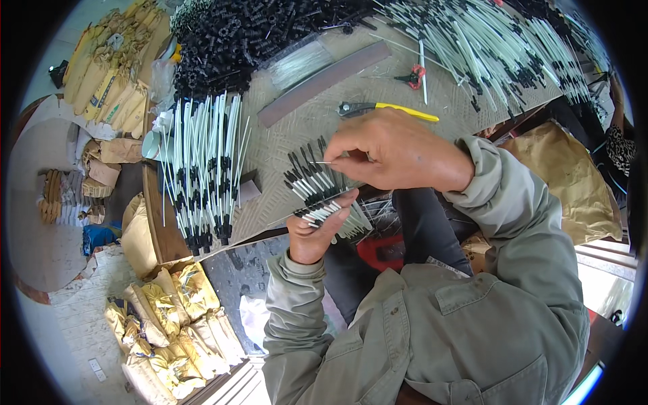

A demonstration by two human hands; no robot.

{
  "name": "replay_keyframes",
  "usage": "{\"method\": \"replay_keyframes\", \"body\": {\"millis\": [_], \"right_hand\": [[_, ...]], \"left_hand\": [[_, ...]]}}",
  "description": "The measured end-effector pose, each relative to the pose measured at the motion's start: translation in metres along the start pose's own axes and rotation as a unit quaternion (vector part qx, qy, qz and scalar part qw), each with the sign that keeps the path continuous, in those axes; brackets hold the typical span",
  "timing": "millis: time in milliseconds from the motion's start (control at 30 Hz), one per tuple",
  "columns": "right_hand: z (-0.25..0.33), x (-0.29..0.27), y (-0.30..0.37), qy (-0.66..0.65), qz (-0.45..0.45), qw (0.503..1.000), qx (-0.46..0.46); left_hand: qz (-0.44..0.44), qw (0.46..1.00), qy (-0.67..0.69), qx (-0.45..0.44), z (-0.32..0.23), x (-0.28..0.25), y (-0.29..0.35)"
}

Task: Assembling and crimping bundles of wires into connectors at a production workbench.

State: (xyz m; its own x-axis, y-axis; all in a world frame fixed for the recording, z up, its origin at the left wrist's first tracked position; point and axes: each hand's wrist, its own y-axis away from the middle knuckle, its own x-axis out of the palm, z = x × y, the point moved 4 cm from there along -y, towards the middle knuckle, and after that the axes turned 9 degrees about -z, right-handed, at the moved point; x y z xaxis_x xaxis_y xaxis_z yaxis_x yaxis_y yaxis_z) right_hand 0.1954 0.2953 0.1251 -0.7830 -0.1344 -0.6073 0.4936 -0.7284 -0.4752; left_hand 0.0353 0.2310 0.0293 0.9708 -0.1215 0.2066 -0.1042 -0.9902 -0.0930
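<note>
My left hand is wrapped round a bundle of thin white rods with black fittings, fanned out at the near edge of the table. Black tips point away from me, and the white lower ends stick out below my fingers. Over the far side of that fan, my right hand is closed in a pinch on a thin, pale, wire-like piece. Its exact kind is too small to tell, and whether it touches the rods I cannot tell. Just beyond the right hand lie pliers with yellow handles.
White rods with black ends stand in rows at the left; a larger heap of rods lies far right. Behind are a pile of black parts, a long flat bar and a red-handled tool. Wrapped packages fill a box at lower left.
</note>
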Motion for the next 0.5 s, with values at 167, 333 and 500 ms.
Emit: {"method": "replay_keyframes", "body": {"millis": [167, 333, 500], "right_hand": [[0.004, -0.004, -0.006, -0.010, 0.039, 0.999, 0.000], [0.002, 0.000, -0.006, -0.050, -0.003, 0.997, -0.051], [-0.006, 0.012, -0.003, -0.208, 0.064, 0.974, 0.066]], "left_hand": [[0.023, 0.999, -0.009, 0.026, -0.001, 0.000, -0.001], [0.027, 0.999, -0.023, 0.007, -0.003, 0.001, -0.003], [0.027, 1.000, -0.013, -0.005, -0.004, 0.000, -0.003]]}}
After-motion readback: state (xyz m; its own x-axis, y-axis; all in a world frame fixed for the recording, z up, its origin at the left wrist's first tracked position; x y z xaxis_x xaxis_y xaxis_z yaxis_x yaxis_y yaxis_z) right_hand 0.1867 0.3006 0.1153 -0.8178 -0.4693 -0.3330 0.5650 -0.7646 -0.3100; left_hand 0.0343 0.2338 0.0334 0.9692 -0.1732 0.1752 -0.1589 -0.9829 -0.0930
